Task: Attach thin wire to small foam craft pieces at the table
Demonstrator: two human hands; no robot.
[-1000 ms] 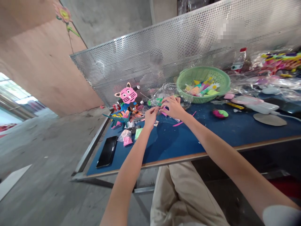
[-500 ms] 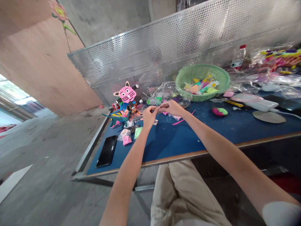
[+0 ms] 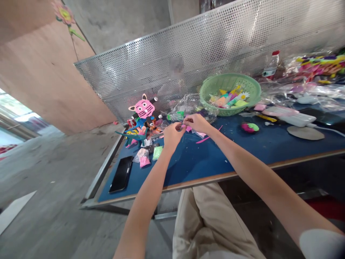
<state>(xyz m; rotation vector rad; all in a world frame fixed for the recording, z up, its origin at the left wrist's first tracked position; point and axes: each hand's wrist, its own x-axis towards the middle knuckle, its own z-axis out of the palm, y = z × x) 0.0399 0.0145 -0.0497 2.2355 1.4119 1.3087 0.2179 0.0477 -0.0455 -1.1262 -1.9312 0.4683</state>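
Note:
My left hand [image 3: 173,133] and my right hand [image 3: 194,123] meet above the back part of the blue table, fingertips pinched close together. A small pink piece [image 3: 183,126] shows between them, with thin pale strands around it. Which fingers grip the piece and which grip the strands is too small to tell. Beyond the hands lie clear plastic wrap and bright green bits [image 3: 180,115]. A flat magenta strip [image 3: 209,135] rests on the table just right of my right hand.
Left of the hands stand a pink cat-faced figure [image 3: 145,108], other colourful figures, small clay packets [image 3: 144,161] and a black phone [image 3: 121,174]. A green basket [image 3: 230,80] holds coloured pieces. Farther right are a yellow cutter [image 3: 266,118], a magenta-green lump [image 3: 249,127] and a bottle [image 3: 271,65].
My fingertips have drawn slightly apart, and the small pink piece now shows between them. The view has shifted a little.

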